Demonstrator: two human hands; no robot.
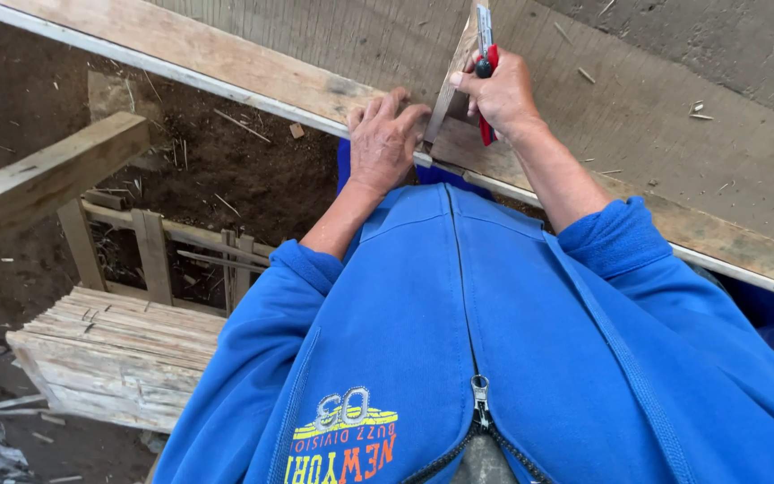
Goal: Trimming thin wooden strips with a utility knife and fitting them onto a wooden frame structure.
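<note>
My left hand (pixel 382 139) lies flat, fingers together, on the near edge of a wooden workbench (pixel 226 49), pressing the lower end of a thin wooden strip (pixel 445 90). The strip runs up and away across the bench top. My right hand (pixel 502 94) grips a red-handled utility knife (pixel 485 54) with its blade end against the strip's upper part. Both forearms reach out from blue jacket sleeves.
A stack of thin grey wooden slats (pixel 118 350) lies at lower left. A thick timber beam (pixel 42 175) crosses the left side over bare earth (pixel 244 170). Wood chips dot the bench surface (pixel 700 108) to the right.
</note>
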